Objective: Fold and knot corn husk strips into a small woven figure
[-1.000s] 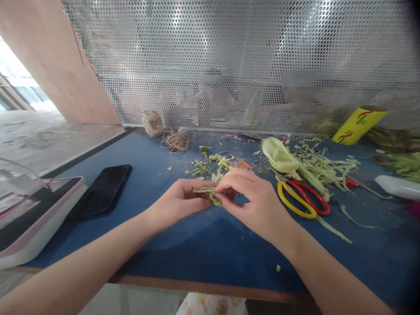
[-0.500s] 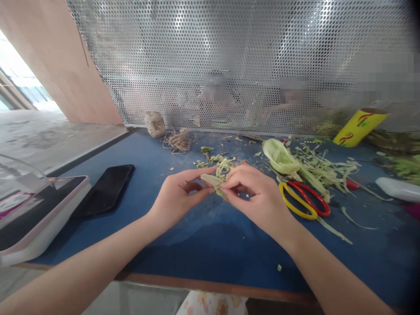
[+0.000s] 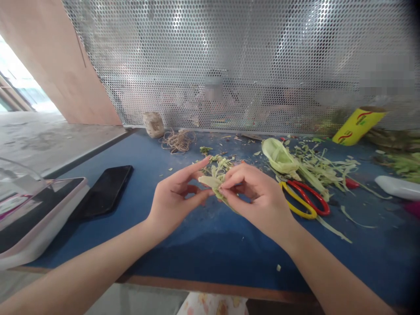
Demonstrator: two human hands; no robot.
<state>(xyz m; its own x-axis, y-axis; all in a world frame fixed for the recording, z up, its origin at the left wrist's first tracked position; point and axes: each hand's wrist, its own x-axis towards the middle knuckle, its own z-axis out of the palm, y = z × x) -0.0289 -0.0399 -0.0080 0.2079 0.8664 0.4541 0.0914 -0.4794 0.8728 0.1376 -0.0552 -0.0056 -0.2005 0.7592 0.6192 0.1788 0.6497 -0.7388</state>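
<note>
Above the middle of the blue table, both hands meet at a small bundle of pale green leaf strips (image 3: 210, 180). In my right hand (image 3: 257, 192) the thumb and index finger pinch the bundle. My left hand (image 3: 177, 194) is at its other side, thumb against the bundle, index finger raised and the other fingers curled partly behind it. Small green sprigs (image 3: 220, 162) show just beyond the fingertips; whether they join the bundle I cannot tell. Right of my right hand lie scissors (image 3: 303, 201) with one yellow and one red handle, their blades hidden.
A cupped pale green leaf (image 3: 278, 157) and shredded strips (image 3: 323, 168) lie behind the scissors. Twine (image 3: 178, 141), a whitish jar-like object (image 3: 153, 124), a black phone (image 3: 106, 192) and a pink-white case (image 3: 42, 223) are leftward. A yellow roll (image 3: 359, 126) leans before the perforated metal panel (image 3: 243, 52).
My left index finger has lifted off the bundle and the left hand has opened slightly. The right hand keeps its pinch, nearly in place. The view has shifted slightly.
</note>
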